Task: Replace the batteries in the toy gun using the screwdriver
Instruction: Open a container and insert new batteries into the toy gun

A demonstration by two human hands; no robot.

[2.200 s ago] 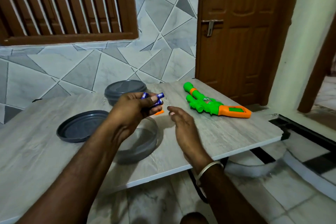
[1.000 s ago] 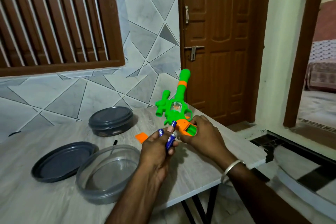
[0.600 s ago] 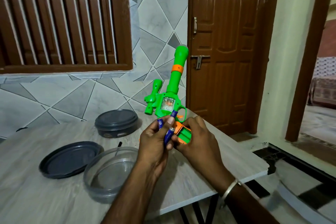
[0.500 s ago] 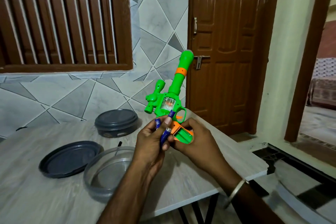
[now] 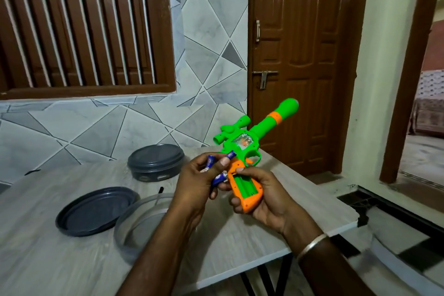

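Observation:
My right hand (image 5: 265, 196) grips the orange handle of the green toy gun (image 5: 249, 138), held above the table with the barrel pointing up and to the right. The battery compartment (image 5: 245, 184) in the handle lies uncovered and faces me; its green inside looks empty. My left hand (image 5: 195, 181) holds three blue batteries (image 5: 219, 178) between fingers and thumb; the lowest one touches the compartment's left edge. A thin dark tool tip (image 5: 160, 190), maybe the screwdriver, shows on the table behind the clear bowl.
On the grey wood-look table (image 5: 55, 264) stand a closed dark round container (image 5: 155, 162), a dark lid (image 5: 96, 210) lying upturned and a clear round bowl (image 5: 134, 228). The table's right edge ends near a brown door (image 5: 298, 60).
My right hand picked the gun up from the table and raised it. The barrel has tilted from upright toward the right, turning the compartment toward me. My left hand brought the batteries to the handle.

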